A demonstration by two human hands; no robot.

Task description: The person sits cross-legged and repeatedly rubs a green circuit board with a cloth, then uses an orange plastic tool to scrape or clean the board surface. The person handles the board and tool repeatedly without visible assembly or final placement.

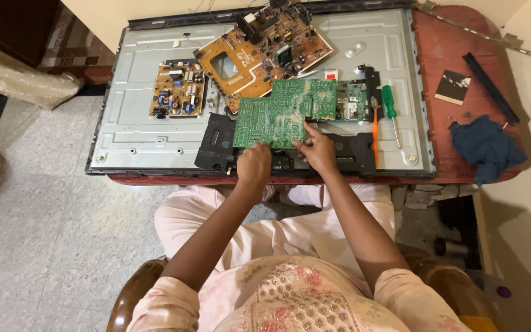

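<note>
A green circuit board lies tilted on the grey metal back panel of a flat screen set on a red table. My left hand rests curled at the board's near left edge, over a black plastic bracket. My right hand touches the board's near right edge with fingers pinched on it. Whether the left hand grips the board is hidden by its knuckles.
An orange-brown circuit board lies at the back, a smaller power board at the left. A green-handled screwdriver and an orange-handled tool lie right of the green board. A blue cloth, a black strip and a dark card sit on the table's right.
</note>
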